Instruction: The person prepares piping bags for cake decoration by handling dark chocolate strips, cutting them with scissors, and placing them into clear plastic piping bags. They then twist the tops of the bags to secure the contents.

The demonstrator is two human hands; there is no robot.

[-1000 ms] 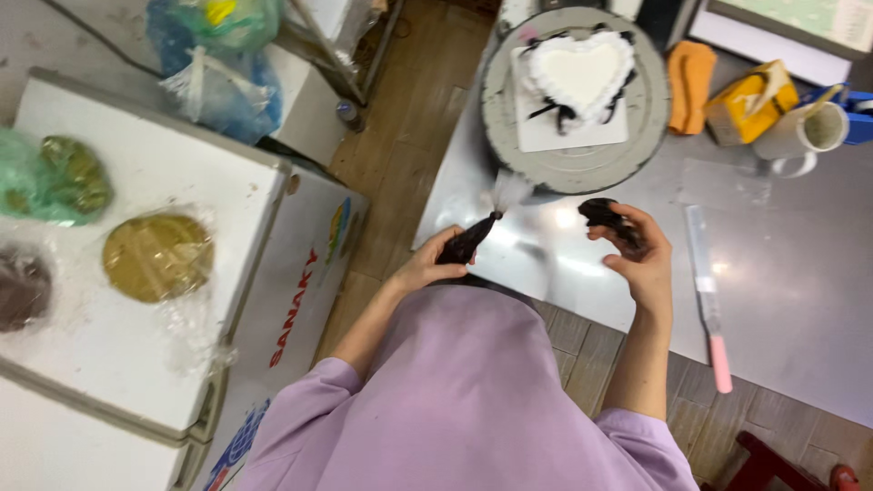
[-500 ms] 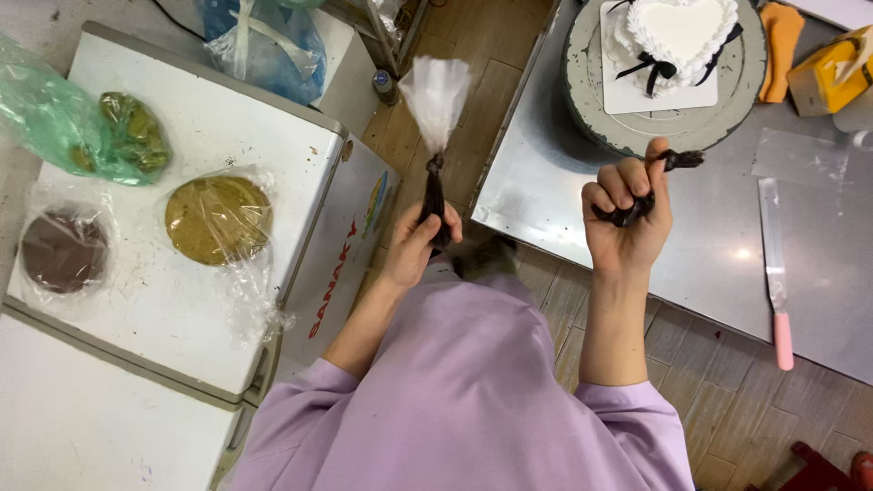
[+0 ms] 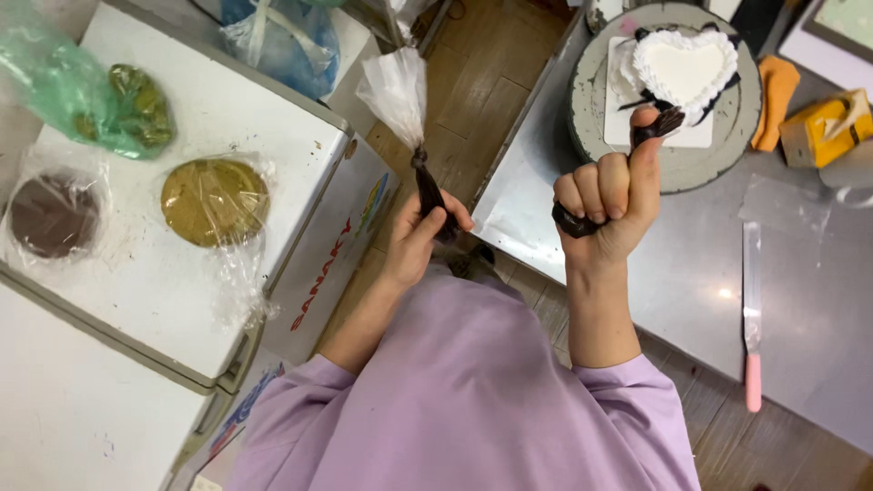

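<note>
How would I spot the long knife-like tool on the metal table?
Start at the steel table on the right, below the round grey turntable carrying the heart-shaped white cake. The palette knife lies flat there, alone: a narrow metal blade ending in a pink handle.

**Around the work area**

On my left I see a white chest freezer [image 3: 182, 273] carrying three wrapped discs: a dark brown one [image 3: 50, 216], a tan one [image 3: 215, 202] and a green-bagged one [image 3: 136, 105]. On the steel table [image 3: 818, 309] lie a pink-handled spatula [image 3: 751, 318], an orange cloth [image 3: 778, 98] and a yellow carton [image 3: 823, 127] (partly cut off).
</note>
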